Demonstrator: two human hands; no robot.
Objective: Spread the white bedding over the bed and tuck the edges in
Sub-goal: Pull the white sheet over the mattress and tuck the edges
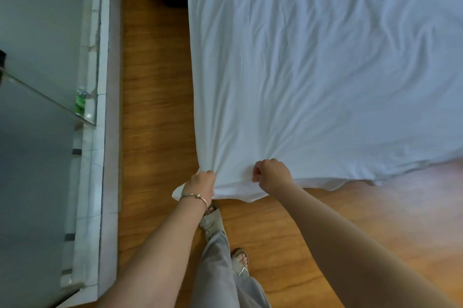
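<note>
both hands, left hand (200,183) and right hand (271,175), clench the near edge of soft, light white bedding (313,69), probably best held at its corners.

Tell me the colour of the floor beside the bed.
Warm orange-brown wood grain floor, clearest in the head view.

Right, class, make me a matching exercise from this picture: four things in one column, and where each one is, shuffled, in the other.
Things
1. sheet
2. left hand
3. bracelet
4. green bottle

Places
A. on the glass shelf at the left
B. gripping the corner of the white cloth
C. spread over the bed, its near edge hanging loose
D. around the wrist

Pairs: 1-C, 2-B, 3-D, 4-A

The right hand also grips the sheet's near edge.
</note>
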